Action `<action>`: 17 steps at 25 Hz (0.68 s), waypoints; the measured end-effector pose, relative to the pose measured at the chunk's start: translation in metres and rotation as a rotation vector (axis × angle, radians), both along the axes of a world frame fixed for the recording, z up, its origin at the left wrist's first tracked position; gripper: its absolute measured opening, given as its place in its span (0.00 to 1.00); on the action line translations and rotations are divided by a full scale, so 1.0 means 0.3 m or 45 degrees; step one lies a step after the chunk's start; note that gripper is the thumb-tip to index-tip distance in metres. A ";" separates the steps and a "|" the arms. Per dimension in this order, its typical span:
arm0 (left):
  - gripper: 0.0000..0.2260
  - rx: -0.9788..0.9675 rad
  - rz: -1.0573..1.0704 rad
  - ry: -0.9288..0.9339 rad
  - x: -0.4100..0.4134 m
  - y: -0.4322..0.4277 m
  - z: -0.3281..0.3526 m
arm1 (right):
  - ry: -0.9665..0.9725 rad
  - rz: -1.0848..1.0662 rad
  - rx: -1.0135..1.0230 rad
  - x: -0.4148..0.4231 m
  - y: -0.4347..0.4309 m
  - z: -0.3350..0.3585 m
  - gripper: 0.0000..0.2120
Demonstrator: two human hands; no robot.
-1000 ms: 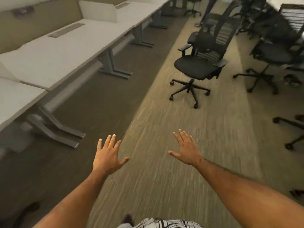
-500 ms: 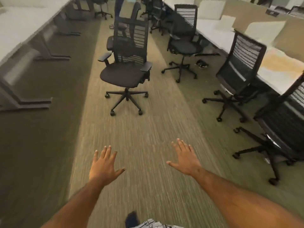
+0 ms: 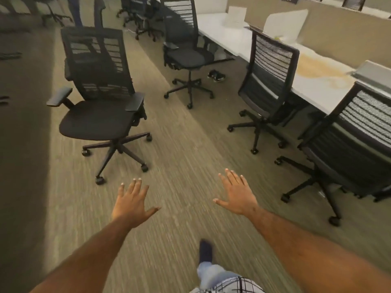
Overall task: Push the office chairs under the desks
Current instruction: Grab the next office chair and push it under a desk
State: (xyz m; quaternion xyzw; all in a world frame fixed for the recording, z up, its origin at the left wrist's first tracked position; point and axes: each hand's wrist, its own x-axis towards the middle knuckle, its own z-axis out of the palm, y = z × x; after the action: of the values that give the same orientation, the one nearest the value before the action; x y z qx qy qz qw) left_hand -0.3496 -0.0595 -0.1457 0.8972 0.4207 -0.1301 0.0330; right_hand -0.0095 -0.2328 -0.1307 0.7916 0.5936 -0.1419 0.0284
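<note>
Head view, office aisle, read left to right. A black mesh-backed office chair with armrests [image 3: 99,115] stands free on the pale striped carpet [image 3: 173,166], well apart from the desks, its seat facing the camera and its five-wheeled base fully exposed. The left hand [image 3: 131,199] is stretched forward above the carpet, palm down, fingers straight and spread wide, thumb out; it holds nothing and touches nothing. A black office chair with a tall slatted back [image 3: 186,56] stands farther along the aisle, near the desk edge, its seat out in the open. The person's foot in a dark sock or shoe [image 3: 205,252] shows at the lower centre, below a light trouser leg. A pair of dark shoes [image 3: 216,75] lies on the floor just beside that farther chair's base. The right hand [image 3: 238,194] is likewise extended, palm down, fingers straight and apart; it grips nothing. A black slat-backed chair [image 3: 270,81] stands with its backrest toward the aisle, close against the long white desk [image 3: 220,31]; its wheeled base is on the carpet outside the desk line. White upright dividers [image 3: 285,20] stand on the desk before a beige partition wall [image 3: 342,39]. A second black slat-backed chair at the right edge [image 3: 355,149] stands the same way against the desk, nearest the camera; neither hand is touching any chair.
</note>
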 end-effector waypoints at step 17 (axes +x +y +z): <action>0.44 -0.011 0.175 -0.093 0.770 1.098 0.013 | -0.009 0.253 0.051 0.724 1.318 0.057 0.47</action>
State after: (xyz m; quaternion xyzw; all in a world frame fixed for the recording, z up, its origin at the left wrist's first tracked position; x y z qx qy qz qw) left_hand -0.1186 0.2699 -0.1417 0.8702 0.4793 -0.0967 0.0610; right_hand 0.2078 0.1626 -0.1135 0.7299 0.6716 -0.1237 0.0287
